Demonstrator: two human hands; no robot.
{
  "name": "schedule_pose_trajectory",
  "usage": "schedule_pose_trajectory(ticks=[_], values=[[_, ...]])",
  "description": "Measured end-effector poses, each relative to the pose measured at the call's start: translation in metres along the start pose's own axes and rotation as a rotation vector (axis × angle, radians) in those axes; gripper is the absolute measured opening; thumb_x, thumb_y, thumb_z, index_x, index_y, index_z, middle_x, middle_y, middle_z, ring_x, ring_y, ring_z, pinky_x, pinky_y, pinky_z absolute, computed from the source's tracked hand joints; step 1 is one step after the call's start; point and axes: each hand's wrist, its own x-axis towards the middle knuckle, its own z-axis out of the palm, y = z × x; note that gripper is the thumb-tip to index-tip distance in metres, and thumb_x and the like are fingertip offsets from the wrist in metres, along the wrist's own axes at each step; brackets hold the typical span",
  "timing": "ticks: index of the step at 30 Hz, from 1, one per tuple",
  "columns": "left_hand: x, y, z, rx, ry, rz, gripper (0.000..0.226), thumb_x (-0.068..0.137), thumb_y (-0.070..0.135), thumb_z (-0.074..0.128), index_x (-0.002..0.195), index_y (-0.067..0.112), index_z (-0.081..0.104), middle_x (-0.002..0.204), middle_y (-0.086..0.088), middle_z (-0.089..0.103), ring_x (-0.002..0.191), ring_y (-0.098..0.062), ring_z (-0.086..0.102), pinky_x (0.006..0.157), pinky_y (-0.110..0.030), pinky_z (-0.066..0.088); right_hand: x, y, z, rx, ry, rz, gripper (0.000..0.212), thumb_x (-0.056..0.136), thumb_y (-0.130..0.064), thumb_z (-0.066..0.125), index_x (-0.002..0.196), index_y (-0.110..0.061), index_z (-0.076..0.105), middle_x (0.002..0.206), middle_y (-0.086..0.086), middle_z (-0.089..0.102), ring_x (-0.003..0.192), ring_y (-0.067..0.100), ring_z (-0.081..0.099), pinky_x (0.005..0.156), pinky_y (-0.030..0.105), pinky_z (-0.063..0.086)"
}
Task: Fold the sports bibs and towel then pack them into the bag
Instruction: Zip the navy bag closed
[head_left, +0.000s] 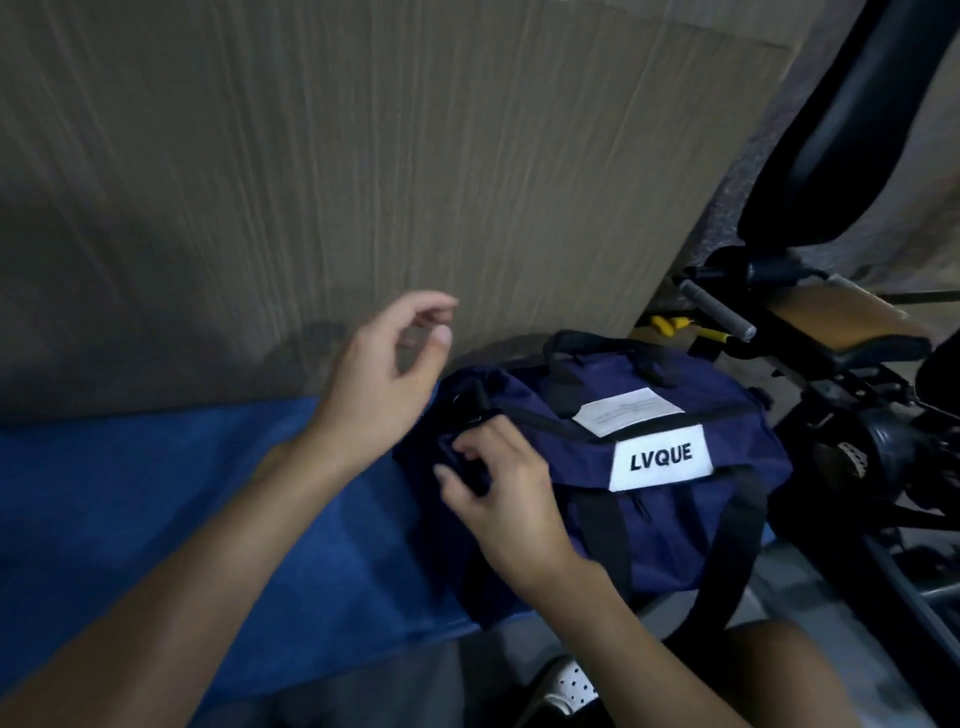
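Observation:
A navy duffel bag (675, 525) with black straps and a white LVQUE label lies at the right end of a blue mat (182, 509); its top zip looks closed. My right hand (498, 488) rests on the bag's left end, its fingers pinching a black strap or zip pull there. Just left of the bag and above the mat, my left hand (379, 379) hovers with fingers loosely curled, holding nothing. No bibs or towel are in view.
A large sheet of brown cardboard (363, 182) covers the floor beyond the mat. Black gym equipment (831, 322) with a padded seat and a grey handle stands close to the right of the bag. A white dotted shoe (566, 691) shows at the bottom.

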Motion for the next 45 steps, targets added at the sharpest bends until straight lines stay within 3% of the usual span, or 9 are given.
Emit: schedule_pose_trajectory(ticks=[5, 8, 14, 19, 24, 27, 30, 37, 45], values=[[-0.005, 0.063, 0.049, 0.157, -0.417, 0.103, 0.027, 0.092, 0.027, 0.054, 0.116, 0.019, 0.064, 0.104, 0.006, 0.067, 0.097, -0.009, 0.063, 0.087, -0.027, 0.049, -0.017, 0.014, -0.055, 0.098, -0.032, 0.000, 0.011, 0.090, -0.015, 0.060, 0.088, -0.010, 0.070, 0.086, 0.000, 0.063, 0.080, 0.012, 0.060, 0.075, 0.026, 0.049], [-0.011, 0.055, 0.078, 0.518, -0.544, 0.124, 0.035, 0.092, 0.043, 0.056, 0.121, 0.024, 0.060, 0.115, 0.006, 0.062, 0.108, -0.018, 0.059, 0.093, -0.038, 0.044, -0.020, 0.045, -0.108, 0.020, 0.092, 0.064, 0.012, 0.087, -0.011, 0.059, 0.080, -0.012, 0.069, 0.076, -0.003, 0.059, 0.070, 0.012, 0.057, 0.066, 0.029, 0.046], [-0.018, 0.040, 0.100, 0.930, -0.586, 0.249, 0.033, 0.096, 0.053, 0.050, 0.114, 0.030, 0.066, 0.110, 0.011, 0.063, 0.109, -0.014, 0.054, 0.096, -0.034, 0.026, -0.002, 0.170, -0.189, -0.440, -0.135, 0.296, 0.049, 0.082, -0.012, 0.068, 0.129, -0.020, 0.060, 0.130, 0.003, 0.057, 0.127, 0.030, 0.046, 0.103, 0.050, 0.037], [-0.021, 0.013, 0.099, 0.960, -0.439, 0.440, 0.042, 0.090, 0.048, 0.044, 0.076, 0.020, 0.072, 0.072, 0.006, 0.062, 0.067, -0.018, 0.060, 0.080, -0.034, 0.034, 0.011, 0.213, -0.204, -0.495, -0.242, 0.370, 0.053, 0.082, -0.027, 0.076, 0.132, -0.026, 0.058, 0.143, -0.003, 0.049, 0.141, 0.021, 0.030, 0.112, 0.044, 0.020], [-0.016, 0.005, 0.097, 0.936, -0.371, 0.461, 0.043, 0.097, 0.042, 0.044, 0.078, 0.014, 0.070, 0.072, 0.002, 0.058, 0.068, -0.019, 0.058, 0.076, -0.034, 0.041, 0.028, 0.213, -0.201, -0.478, -0.113, 0.281, 0.017, 0.082, -0.028, 0.076, 0.096, -0.022, 0.069, 0.110, -0.005, 0.064, 0.123, 0.018, 0.049, 0.103, 0.037, 0.021], [-0.007, 0.003, 0.088, 0.899, -0.318, 0.421, 0.042, 0.098, 0.040, 0.042, 0.078, 0.013, 0.067, 0.072, 0.001, 0.056, 0.067, -0.019, 0.057, 0.069, -0.036, 0.044, 0.039, 0.202, -0.204, -0.404, -0.051, 0.258, 0.013, 0.084, -0.026, 0.075, 0.090, -0.017, 0.069, 0.100, 0.001, 0.070, 0.110, 0.024, 0.060, 0.103, 0.040, 0.029], [0.005, 0.001, 0.076, 0.825, -0.293, 0.383, 0.041, 0.097, 0.038, 0.042, 0.072, 0.011, 0.060, 0.067, 0.002, 0.052, 0.060, -0.019, 0.052, 0.063, -0.038, 0.044, 0.052, 0.182, -0.207, -0.301, -0.014, 0.252, 0.015, 0.085, -0.020, 0.075, 0.091, -0.009, 0.067, 0.092, 0.008, 0.069, 0.093, 0.027, 0.063, 0.084, 0.037, 0.045], [0.022, 0.001, 0.032, 0.541, -0.373, 0.013, 0.038, 0.084, 0.048, 0.073, 0.067, 0.016, 0.059, 0.061, 0.009, 0.056, 0.055, -0.005, 0.049, 0.052, -0.020, 0.035, 0.075, 0.133, -0.200, -0.160, 0.014, 0.254, 0.020, 0.083, -0.016, 0.076, 0.101, -0.009, 0.069, 0.097, -0.001, 0.066, 0.094, 0.010, 0.058, 0.080, 0.017, 0.038], [0.046, 0.007, -0.046, 0.555, -0.242, -0.017, 0.037, 0.079, 0.033, 0.081, 0.056, 0.014, 0.058, 0.048, 0.008, 0.049, 0.050, -0.007, 0.047, 0.047, -0.019, 0.030, 0.115, 0.076, -0.160, -0.072, 0.081, 0.126, 0.019, 0.085, -0.012, 0.074, 0.103, -0.008, 0.071, 0.096, -0.003, 0.065, 0.095, 0.012, 0.060, 0.079, 0.002, 0.036]])
